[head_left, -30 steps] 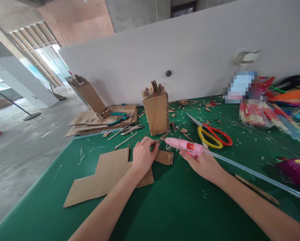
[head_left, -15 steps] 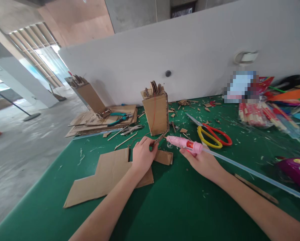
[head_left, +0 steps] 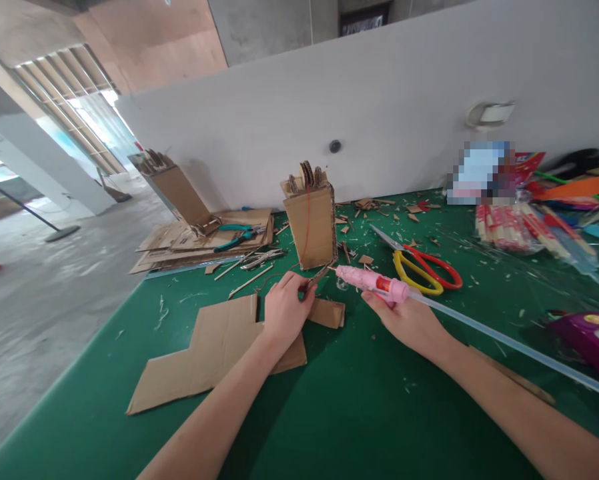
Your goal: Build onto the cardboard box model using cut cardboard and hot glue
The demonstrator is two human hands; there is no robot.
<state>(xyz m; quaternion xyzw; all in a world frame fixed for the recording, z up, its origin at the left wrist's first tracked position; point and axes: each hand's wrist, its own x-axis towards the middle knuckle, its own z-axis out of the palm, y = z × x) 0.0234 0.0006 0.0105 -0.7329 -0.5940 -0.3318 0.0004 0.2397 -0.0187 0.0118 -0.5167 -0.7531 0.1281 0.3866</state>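
Note:
My left hand pinches a small cardboard strip, its edge tilted up toward the right. My right hand is wrapped round a pink hot glue gun, with a long clear glue stick running out of its back. The nozzle is close to the strip's far end; whether they touch I cannot tell. Under my left wrist lies a flat, stepped cardboard sheet, and a smaller cardboard piece is beside my fingers. Just beyond stands a cardboard box with cut strips at its top and a red string.
Red-and-yellow scissors lie behind the glue gun. Teal-handled pliers rest on stacked cardboard, near a second box. Cardboard scraps litter the back. Bagged sticks and a purple object are at right.
The glue gun in my right hand has shifted slightly right, its nozzle drawing toward the strip's far end. My left hand stays in place with the strip.

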